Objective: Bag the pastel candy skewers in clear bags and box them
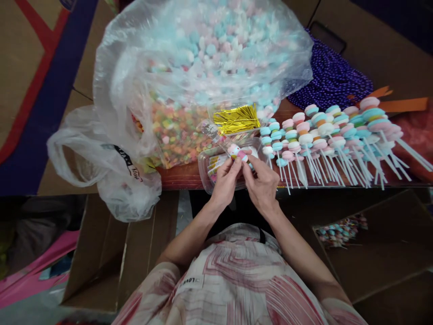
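Both hands meet at the near edge of a red-brown table [179, 177]. My left hand [226, 179] and my right hand [262, 179] are closed in pinches on one candy skewer [237, 151] of pink, white and blue discs, partly slid into a clear narrow wrapper [214, 133] that points up and left. Under the hands lies a clear plastic tray [204, 166]. Just behind it lies a bundle of gold twist ties [237, 119].
A big clear bag of pastel candies [203, 49] fills the table's back. Rows of candy skewers [338, 131] lie to the right, purple beads [333, 79] behind them. Cardboard boxes stand at left [101, 253] and right [375, 253], the right holding several wrapped skewers [340, 230].
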Demonstrator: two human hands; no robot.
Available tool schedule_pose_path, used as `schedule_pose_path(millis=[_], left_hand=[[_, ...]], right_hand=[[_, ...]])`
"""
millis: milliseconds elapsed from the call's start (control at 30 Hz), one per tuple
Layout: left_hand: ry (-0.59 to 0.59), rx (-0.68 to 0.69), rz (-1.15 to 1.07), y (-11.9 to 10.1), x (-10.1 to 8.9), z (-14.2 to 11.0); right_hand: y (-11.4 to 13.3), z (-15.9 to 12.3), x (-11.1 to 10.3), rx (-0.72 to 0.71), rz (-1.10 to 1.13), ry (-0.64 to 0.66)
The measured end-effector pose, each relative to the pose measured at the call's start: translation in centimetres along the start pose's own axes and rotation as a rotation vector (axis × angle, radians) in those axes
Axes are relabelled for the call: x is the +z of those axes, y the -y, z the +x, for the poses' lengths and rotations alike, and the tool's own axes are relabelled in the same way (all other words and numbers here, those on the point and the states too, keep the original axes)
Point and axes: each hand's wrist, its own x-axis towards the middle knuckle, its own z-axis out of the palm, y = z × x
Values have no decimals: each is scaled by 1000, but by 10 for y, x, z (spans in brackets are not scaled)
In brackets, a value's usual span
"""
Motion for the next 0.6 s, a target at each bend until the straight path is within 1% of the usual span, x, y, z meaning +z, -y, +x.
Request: schedule_pose_path(millis=[67,133,200,267,300,367,467,533,600], left_hand=[[42,-31,26,-4,-6,1],[27,-35,34,-11,-11,5],[-24,26,23,-20,-13,10],[-58,98,7,-28,-11,16],[-65,117,-2,-30,-8,19],[-66,111,-16,-33,-1,22],[-98,85,-38,-28,12,21],[-141,94,-42,-22,20,18],[-176,105,-47,-18,24,15]], right_hand=[[-1,1,-3,45,126,17],[0,2,-7,87,203,-1],[2,2,-9,82,223,-18],[3,2,-9,37,223,-7],[4,2,-8,9,210,1],[3,1,-4,-53,141,3],[-1,-1,4,-114,-61,-26],[-4,-2,9,-117,-178,-41],[-4,-3,11,-97,-201,-30]])
